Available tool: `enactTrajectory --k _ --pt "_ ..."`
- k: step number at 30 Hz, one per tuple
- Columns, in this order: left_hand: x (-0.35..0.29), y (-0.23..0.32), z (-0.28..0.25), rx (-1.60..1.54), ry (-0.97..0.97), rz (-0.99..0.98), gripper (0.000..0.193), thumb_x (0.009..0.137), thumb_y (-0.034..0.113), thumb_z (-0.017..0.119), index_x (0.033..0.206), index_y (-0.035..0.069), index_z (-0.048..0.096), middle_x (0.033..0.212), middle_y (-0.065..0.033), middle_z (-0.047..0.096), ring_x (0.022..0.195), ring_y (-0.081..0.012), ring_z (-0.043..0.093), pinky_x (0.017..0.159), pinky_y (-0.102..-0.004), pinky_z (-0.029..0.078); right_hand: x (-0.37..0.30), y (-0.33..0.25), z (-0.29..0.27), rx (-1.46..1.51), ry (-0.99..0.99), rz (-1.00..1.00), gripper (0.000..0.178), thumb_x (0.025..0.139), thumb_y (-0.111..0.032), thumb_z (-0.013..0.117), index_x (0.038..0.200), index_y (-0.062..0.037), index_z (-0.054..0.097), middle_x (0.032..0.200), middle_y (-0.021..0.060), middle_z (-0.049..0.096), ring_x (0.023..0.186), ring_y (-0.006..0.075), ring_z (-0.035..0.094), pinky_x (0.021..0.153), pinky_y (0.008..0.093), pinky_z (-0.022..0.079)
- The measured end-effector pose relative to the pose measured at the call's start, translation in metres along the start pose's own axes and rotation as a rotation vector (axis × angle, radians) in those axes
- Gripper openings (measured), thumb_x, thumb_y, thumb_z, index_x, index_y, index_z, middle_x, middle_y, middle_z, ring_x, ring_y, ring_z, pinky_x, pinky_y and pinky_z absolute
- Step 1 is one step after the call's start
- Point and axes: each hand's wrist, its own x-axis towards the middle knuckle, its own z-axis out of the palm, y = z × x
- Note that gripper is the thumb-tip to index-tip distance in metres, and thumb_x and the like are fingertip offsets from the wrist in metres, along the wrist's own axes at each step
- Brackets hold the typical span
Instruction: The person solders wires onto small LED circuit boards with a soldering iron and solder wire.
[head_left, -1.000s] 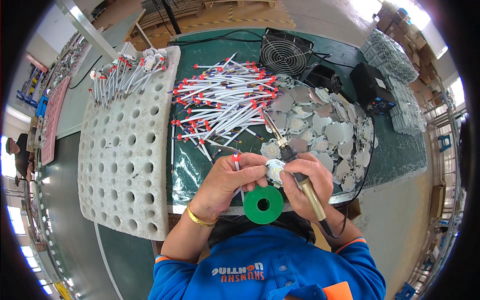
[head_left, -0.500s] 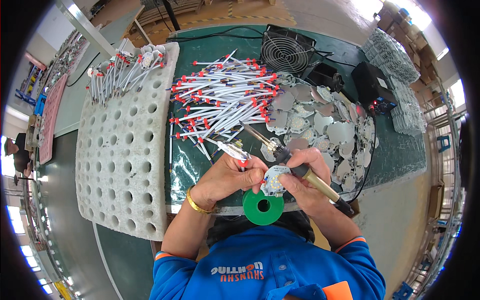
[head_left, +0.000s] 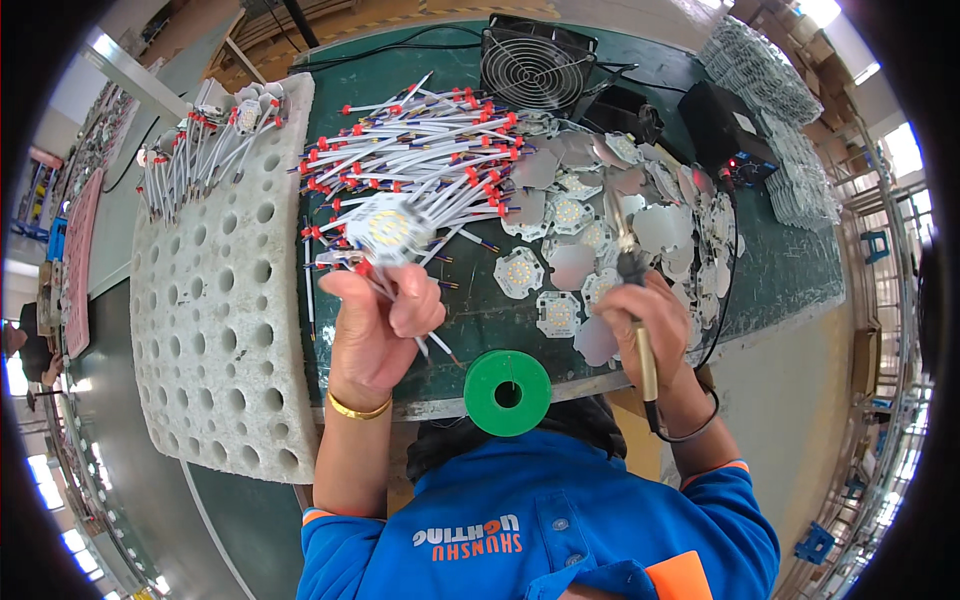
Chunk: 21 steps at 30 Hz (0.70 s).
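My left hand [head_left: 378,325] is raised over the near edge of a pile of short white cables with red collars [head_left: 420,150]. Its fingers pinch a round white LED board [head_left: 388,228] with cable ends hanging below; motion blurs the board, and more than one may be held. My right hand [head_left: 655,320] grips a soldering iron [head_left: 645,365], its blurred tip pointing away from me over loose LED boards [head_left: 568,216]. Between my forearms, a green solder spool [head_left: 482,392] sits at the table's front edge.
On the left lies a white foam block [head_left: 200,310] with rows of holes; wired boards [head_left: 215,140] stand at its far end. A black fan [head_left: 535,72], a black power box [head_left: 722,130] and stacked grey parts [head_left: 765,80] line the back. Another person [head_left: 42,330] is far left.
My hands have moved apart. The left has gone leftward and away with the LED board and cable; the right has drawn rightward, turning the soldering iron's tip more away from me.
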Motion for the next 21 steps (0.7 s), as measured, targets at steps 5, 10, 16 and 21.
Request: enactTrajectory --k 5,10,16,21 --pt "-0.012 0.004 0.004 0.037 0.144 0.051 0.050 0.085 0.051 0.055 0.092 0.002 0.061 0.062 0.0044 0.043 0.053 -0.0053 0.031 0.048 -0.0214 0.024 -0.019 -0.009 -0.013 -0.177 -0.363 -0.058 0.039 0.064 -0.014 0.075 0.095 -0.0089 0.050 0.087 0.0087 0.062 0.076 0.0270 0.055 0.068 0.0394 0.039" --pt "-0.012 0.012 0.011 0.579 0.494 0.100 0.026 0.090 0.025 0.059 0.098 0.001 0.065 0.074 -0.0006 0.059 0.054 -0.0041 0.042 0.047 -0.0195 0.031 -0.017 -0.021 -0.029 -0.211 -0.541 -0.028 0.039 0.065 -0.016 0.073 0.095 -0.0084 0.049 0.094 0.0112 0.061 0.085 0.0292 0.054 0.071 0.0404 0.039" --pt "-0.011 0.013 0.022 1.151 0.616 0.003 0.019 0.090 0.016 0.058 0.103 0.005 0.066 0.071 0.0005 0.058 0.057 -0.0025 0.045 0.050 -0.0176 0.036 -0.015 -0.020 -0.027 -0.158 -0.548 -0.071 0.029 0.073 -0.015 0.064 0.098 -0.0085 0.051 0.085 0.0103 0.056 0.086 0.0283 0.053 0.071 0.0393 0.040" --pt "-0.004 0.005 0.009 1.525 0.579 0.066 0.017 0.085 0.010 0.062 0.099 0.002 0.067 0.085 -0.0001 0.064 0.071 -0.0083 0.055 0.063 -0.0234 0.045 -0.017 -0.016 -0.024 -0.123 -0.490 -0.105 0.029 0.072 -0.010 0.062 0.099 -0.0067 0.051 0.086 0.0118 0.056 0.083 0.0297 0.055 0.070 0.0412 0.044"
